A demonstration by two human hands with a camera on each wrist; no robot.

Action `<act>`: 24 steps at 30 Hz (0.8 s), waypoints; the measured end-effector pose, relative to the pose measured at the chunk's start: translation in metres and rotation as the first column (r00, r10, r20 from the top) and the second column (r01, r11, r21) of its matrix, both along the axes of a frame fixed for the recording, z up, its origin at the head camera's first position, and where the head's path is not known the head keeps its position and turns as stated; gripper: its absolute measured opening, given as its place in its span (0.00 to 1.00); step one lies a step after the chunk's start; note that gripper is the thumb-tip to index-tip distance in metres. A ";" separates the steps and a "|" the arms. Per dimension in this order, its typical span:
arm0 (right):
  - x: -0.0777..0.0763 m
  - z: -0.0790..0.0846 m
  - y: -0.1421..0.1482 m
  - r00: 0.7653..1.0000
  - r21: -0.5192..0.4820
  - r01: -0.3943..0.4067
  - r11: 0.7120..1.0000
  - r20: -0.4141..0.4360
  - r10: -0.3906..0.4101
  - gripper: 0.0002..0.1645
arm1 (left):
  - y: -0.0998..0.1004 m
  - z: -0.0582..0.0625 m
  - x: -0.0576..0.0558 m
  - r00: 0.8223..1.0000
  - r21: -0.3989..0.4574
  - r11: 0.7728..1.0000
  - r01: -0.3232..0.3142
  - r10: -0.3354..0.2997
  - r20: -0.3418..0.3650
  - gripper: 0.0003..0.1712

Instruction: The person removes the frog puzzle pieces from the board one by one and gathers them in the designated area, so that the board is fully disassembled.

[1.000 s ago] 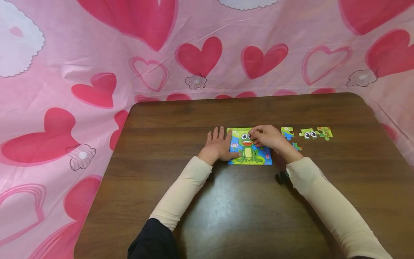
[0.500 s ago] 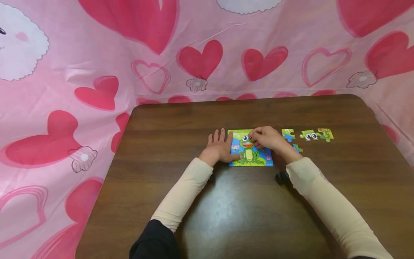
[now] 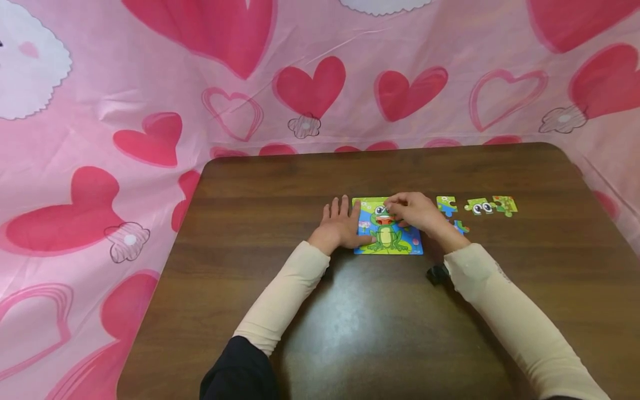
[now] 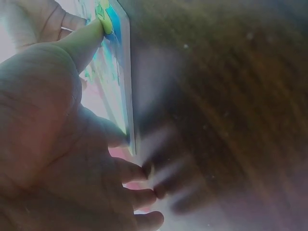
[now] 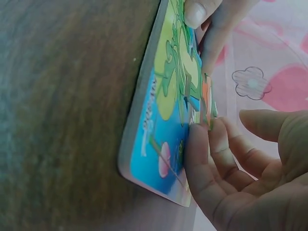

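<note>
A square frog jigsaw puzzle (image 3: 385, 239) lies on the table in a board with a rim. My left hand (image 3: 340, 229) rests at its left side, fingers spread, thumb on the frog picture. Fingertips of my right hand (image 3: 414, 211) are at the puzzle's upper right, hiding part of it. In the right wrist view they pinch a puzzle piece (image 5: 207, 103) with orange and green on it, standing tilted up from the board. The left thumb (image 5: 196, 13) shows at the top of that view.
Several loose puzzle pieces lie right of the board: a green-and-blue one (image 3: 446, 205), one with eyes (image 3: 481, 207), a green one (image 3: 505, 204) and a small blue one (image 3: 461, 226) partly behind the right wrist. A pink heart-print cloth (image 3: 350, 83) hangs beyond the brown table (image 3: 280, 211).
The frog's mouth area under my right fingertips looks slightly lifted compared with before. Both hands keep nearly the same places, and the loose pieces have not moved.
</note>
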State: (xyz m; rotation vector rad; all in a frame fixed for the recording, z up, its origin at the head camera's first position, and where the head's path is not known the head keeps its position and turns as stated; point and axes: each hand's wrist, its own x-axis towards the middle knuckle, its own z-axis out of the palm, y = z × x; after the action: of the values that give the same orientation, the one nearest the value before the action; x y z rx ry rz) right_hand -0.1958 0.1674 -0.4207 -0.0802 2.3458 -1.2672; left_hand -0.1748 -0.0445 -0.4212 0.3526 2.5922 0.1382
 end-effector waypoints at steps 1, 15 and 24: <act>0.000 0.000 0.000 1.000 -0.001 -0.002 1.000 -0.003 0.002 0.23 | 0.000 0.000 0.000 1.000 -0.003 1.000 -0.001 0.001 -0.002 0.61; 0.003 -0.004 -0.005 1.000 -0.079 0.022 0.997 0.005 -0.022 0.22 | 0.001 -0.001 0.002 1.000 0.001 1.000 0.002 -0.002 -0.018 0.60; 0.001 -0.007 -0.006 0.995 -0.176 0.087 0.980 0.054 -0.079 0.22 | 0.001 -0.001 0.001 1.000 -0.005 1.000 0.001 -0.001 -0.018 0.60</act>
State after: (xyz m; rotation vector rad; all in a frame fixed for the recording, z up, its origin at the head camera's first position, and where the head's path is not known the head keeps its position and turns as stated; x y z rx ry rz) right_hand -0.1953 0.1618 -0.4273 -0.0099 2.2121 -1.5019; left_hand -0.1738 -0.0440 -0.4218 0.3546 2.6099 0.1287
